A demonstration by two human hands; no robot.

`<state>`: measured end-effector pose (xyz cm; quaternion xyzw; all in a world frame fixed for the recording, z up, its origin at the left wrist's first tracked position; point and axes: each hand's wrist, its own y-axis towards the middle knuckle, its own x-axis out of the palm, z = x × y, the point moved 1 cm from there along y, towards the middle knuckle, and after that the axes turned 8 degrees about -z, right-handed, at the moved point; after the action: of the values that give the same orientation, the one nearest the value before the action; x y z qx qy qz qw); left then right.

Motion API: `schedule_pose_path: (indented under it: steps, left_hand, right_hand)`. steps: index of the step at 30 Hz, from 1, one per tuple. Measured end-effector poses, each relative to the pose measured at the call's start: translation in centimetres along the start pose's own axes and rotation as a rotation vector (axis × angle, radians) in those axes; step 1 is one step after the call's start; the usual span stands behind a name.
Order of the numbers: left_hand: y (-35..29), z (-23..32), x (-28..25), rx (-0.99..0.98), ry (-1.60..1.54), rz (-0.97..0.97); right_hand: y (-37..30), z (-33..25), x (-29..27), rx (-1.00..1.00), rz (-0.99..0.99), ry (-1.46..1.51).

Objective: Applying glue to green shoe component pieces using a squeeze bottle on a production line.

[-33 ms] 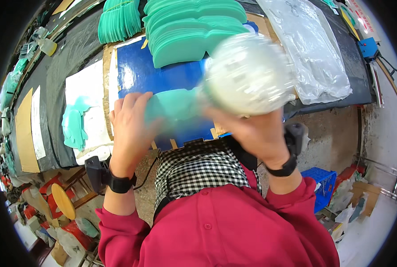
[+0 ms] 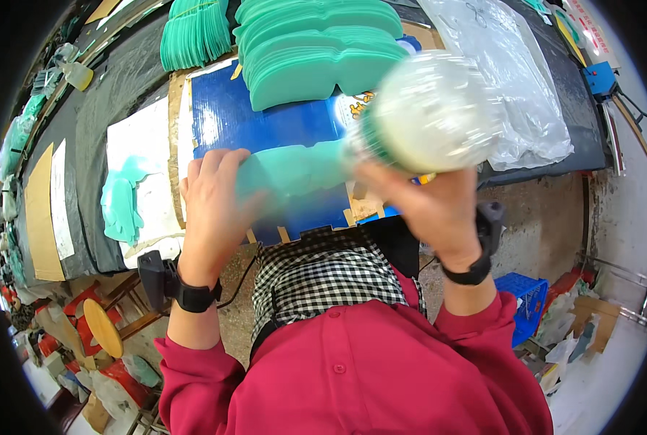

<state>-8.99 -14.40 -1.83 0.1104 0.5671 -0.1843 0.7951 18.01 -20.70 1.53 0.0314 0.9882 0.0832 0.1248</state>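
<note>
My right hand [image 2: 429,206] is wrapped round a translucent whitish bottle [image 2: 439,109], blurred by motion. The bottle is tilted, its broad round end up and its green-ringed lower end down at a thin green sheet [image 2: 294,168]. Whether the two touch, I cannot tell. At the sheet's left end, my left hand [image 2: 215,196] grips it, with fingertips along the top edge and a blurred thumb below. Under the sheet is a blue glossy board [image 2: 244,116]. Behind it stands a big stack of similar green sheets [image 2: 316,58], notched in the middle of the front edge.
Another green stack [image 2: 194,36] stands at the back left. Green scraps [image 2: 122,203] lie on a white board [image 2: 157,134] at the left. Clear plastic bags [image 2: 505,87] cover the table's right part. A blue crate [image 2: 523,301] and a round wooden stool [image 2: 104,328] are below on the floor.
My right hand and the bottle have moved to the right along the green sheet, uncovering more of it. My left hand has stayed in place.
</note>
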Motion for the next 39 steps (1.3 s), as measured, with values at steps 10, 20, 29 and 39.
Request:
schedule_pose_path:
  steps: [10, 20, 29, 39]
  left_hand:
    - [-0.1, 1.2, -2.2, 0.165, -0.202, 0.308]
    - [-6.0, -0.7, -0.4, 0.035, -0.016, 0.070]
    - [-7.4, -0.8, -0.3, 0.040, -0.011, 0.024]
    - [-8.7, -1.6, 0.4, 0.006, -0.071, 0.062]
  right_hand:
    - [-0.8, 0.5, -6.8, -0.033, 0.344, 0.184]
    - [0.6, -0.9, -1.9, 0.052, 0.081, 0.187]
    - [3.8, -0.4, 8.3, -0.251, -0.157, -0.052]
    - [-0.4, -2.0, 0.2, 0.148, 0.009, -0.070]
